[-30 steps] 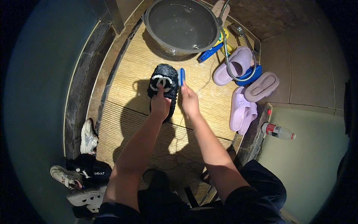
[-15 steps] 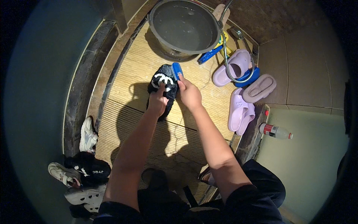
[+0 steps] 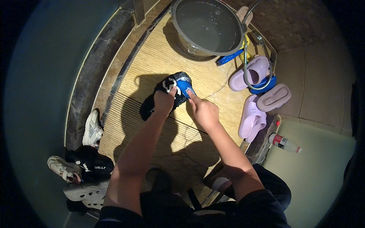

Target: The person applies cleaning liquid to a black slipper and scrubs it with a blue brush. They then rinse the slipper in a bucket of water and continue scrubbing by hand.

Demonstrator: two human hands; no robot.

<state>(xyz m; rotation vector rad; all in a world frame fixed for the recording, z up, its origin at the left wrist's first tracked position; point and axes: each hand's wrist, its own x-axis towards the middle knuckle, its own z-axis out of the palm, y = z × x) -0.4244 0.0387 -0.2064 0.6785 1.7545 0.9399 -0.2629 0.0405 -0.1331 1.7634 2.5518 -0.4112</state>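
Note:
A black fuzzy slipper with a white pattern on its strap is tilted above the ribbed yellowish floor, its toe toward the far right. My left hand grips it at the strap, thumb on top. My right hand is closed on the handle of a blue brush, which presses on the slipper's toe end beside the white pattern. Whitish suds show at the toe. My left fingers under the slipper are hidden.
A dark basin of water stands at the far side. To the right are lilac slippers, a greyish-pink slipper, a metal hose and a plastic bottle. Shoes and a black slipper lie at left.
The slipper has turned, its toe swinging right and its heel left. The brush has moved from the slipper's right edge onto its toe end. The view has shifted slightly.

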